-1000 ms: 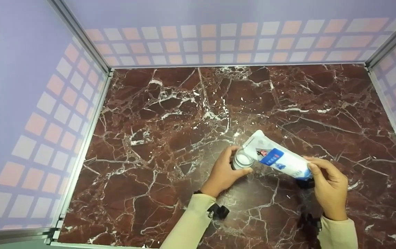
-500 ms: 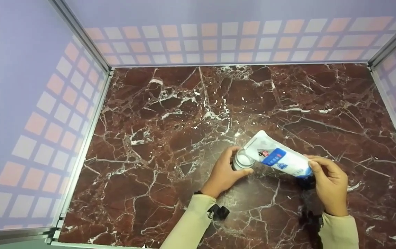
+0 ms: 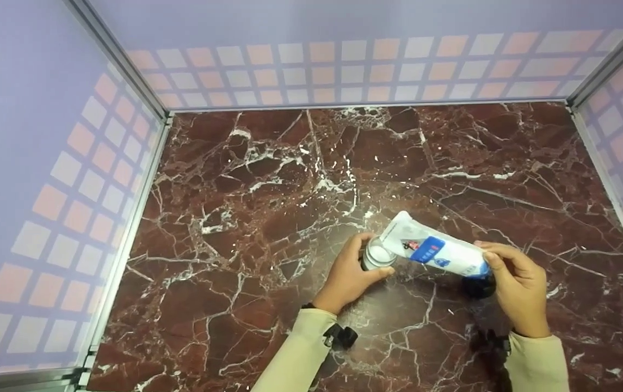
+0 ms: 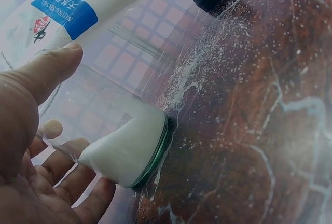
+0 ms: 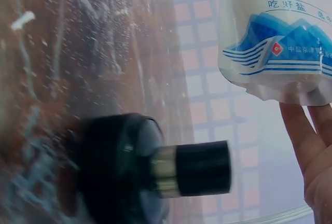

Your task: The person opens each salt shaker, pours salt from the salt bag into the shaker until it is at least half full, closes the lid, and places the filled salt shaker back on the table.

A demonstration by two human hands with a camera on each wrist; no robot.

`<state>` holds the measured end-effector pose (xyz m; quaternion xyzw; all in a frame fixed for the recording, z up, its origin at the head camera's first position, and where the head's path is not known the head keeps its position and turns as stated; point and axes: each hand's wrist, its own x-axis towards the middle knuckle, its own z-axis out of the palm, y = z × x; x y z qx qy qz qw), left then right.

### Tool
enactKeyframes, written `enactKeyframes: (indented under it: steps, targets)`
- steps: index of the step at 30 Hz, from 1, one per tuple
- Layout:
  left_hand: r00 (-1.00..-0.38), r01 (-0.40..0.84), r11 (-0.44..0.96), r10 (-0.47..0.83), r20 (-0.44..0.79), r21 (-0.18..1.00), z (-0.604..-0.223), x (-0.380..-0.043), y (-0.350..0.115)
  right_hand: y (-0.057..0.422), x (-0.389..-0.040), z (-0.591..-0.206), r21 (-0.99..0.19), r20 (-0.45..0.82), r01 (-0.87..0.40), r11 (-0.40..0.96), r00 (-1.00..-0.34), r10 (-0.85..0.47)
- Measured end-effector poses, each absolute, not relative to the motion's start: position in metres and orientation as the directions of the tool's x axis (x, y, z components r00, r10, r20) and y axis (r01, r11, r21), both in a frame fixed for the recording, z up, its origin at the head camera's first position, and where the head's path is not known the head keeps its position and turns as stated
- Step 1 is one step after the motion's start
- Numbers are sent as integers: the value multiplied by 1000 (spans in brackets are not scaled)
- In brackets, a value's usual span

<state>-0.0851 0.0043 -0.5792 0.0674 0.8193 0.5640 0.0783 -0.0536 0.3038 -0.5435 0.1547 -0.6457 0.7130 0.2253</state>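
At lower right, the left hand (image 3: 348, 276) grips a glass jar (image 3: 380, 256), the right hand (image 3: 519, 291) pinches the barely shifted sea-salt bag (image 3: 455, 257), pouring likely ongoing

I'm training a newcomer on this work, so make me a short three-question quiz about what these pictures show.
1. Which hand grips the salt bag?
2. True or false: the glass jar has white contents in it.
3. Where is the black knobbed object? A) inside the glass jar, B) on the table, C) on top of the salt bag.

Key: 1. The right hand. 2. True. 3. B.
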Motion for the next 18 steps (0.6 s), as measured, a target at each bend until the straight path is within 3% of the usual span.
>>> enactKeyframes:
  steps: [5, 12, 18]
  targets:
    - [-978, 17, 372, 201, -63, 928, -579, -84, 3, 300, -57, -519, -843, 537, -538, -3, -842, 43]
    - [-979, 22, 387, 194, -57, 922, -579, -81, 2, 294, -63, -473, -681, 599, -597, 425, -787, -145]
    - [-980, 18, 401, 191, -64, 916, -577, -82, 4, 292, -72, -451, -561, 598, -629, 538, -757, -263]
